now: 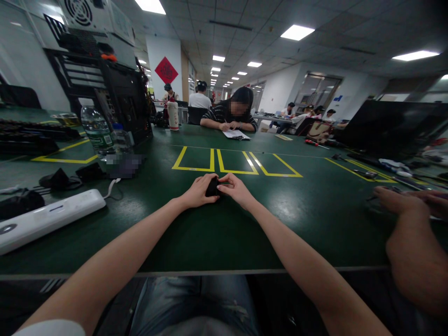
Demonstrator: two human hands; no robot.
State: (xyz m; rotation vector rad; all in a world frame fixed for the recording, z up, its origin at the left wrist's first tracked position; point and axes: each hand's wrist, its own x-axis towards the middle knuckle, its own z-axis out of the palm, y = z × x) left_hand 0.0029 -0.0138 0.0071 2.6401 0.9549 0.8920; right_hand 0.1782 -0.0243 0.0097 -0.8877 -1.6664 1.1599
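Note:
A small black block-like object (212, 186) is held just above or on the green tabletop (217, 233), in front of me; its exact kind does not show. My left hand (199, 191) is closed around its left side, thumb low and fingers over the top. From the other side my right hand (235, 189) pinches at its right edge with thumb and fingertips. Beyond the hands, yellow tape outlines (238, 171) mark the table. Whether the object touches the table I cannot tell.
To the left lie a white power strip (52, 219), black adapters (58, 178), a water bottle (96, 130) and an open computer case (122, 102). A co-worker's hands (402, 200) work at the right. Across the table another person (241, 109) leans over a clipboard (237, 135).

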